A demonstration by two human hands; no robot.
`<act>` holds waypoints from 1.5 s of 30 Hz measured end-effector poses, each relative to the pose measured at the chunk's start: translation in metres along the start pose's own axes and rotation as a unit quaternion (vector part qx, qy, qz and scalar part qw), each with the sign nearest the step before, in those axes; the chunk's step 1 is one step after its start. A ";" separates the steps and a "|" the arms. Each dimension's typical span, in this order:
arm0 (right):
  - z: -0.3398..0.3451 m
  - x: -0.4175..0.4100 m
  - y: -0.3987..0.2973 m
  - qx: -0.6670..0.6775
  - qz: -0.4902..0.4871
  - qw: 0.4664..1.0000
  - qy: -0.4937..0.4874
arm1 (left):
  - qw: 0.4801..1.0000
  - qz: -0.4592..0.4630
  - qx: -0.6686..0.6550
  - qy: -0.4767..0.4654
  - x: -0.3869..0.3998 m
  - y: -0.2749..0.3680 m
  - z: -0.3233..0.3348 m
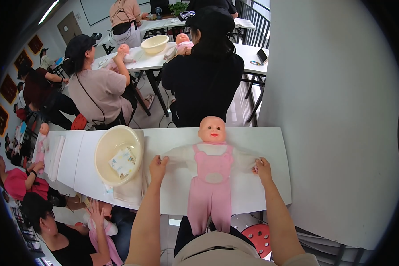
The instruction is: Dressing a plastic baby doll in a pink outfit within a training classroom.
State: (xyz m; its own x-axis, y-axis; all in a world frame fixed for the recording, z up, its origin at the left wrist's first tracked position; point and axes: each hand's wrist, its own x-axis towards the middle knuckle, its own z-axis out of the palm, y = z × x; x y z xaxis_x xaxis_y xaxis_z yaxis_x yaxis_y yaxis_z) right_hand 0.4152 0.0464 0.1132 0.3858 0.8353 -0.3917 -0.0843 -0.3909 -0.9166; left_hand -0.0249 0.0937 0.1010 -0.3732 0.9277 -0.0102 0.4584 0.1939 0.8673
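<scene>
A baby doll (213, 169) in pink overalls and a white long-sleeved top lies face up on the white table (266, 196). Its head points away from me, and its legs reach past the near edge towards my waist. Both of its arms are stretched out sideways. My left hand (158, 168) pinches the cuff of the sleeve at the picture's left. At the other side my right hand (263, 169) grips the opposite sleeve end, where a bit of the doll's hand shows below my fingers.
Left of the doll stands a cream plastic basin (101, 156) with a folded printed cloth (122, 162) inside. A beige towel (129, 194) lies under it. A wall (332, 116) borders the table's right. Seated people with dolls are ahead and at left. A red stool (257, 237) is below.
</scene>
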 end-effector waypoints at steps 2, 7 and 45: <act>0.000 -0.007 -0.011 -0.016 -0.021 1.000 0.014 | 0.999 0.027 -0.029 -0.004 -0.004 0.031 -0.006; 0.009 -0.026 -0.046 -0.055 -0.064 0.996 0.029 | 0.997 0.076 0.018 0.019 -0.028 0.115 -0.012; 0.107 0.033 -0.145 -0.538 -0.191 0.820 -0.046 | 0.960 0.175 0.206 -0.074 0.041 0.164 0.052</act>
State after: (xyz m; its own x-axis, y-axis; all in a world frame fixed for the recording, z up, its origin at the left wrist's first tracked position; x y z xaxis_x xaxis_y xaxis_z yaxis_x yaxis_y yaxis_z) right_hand 0.3421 0.1725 0.2248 0.1191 0.9827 -0.1419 0.9045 -0.1663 -0.3927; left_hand 0.0773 0.1801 0.2170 -0.0337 0.9882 0.1492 0.8259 -0.0565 0.5610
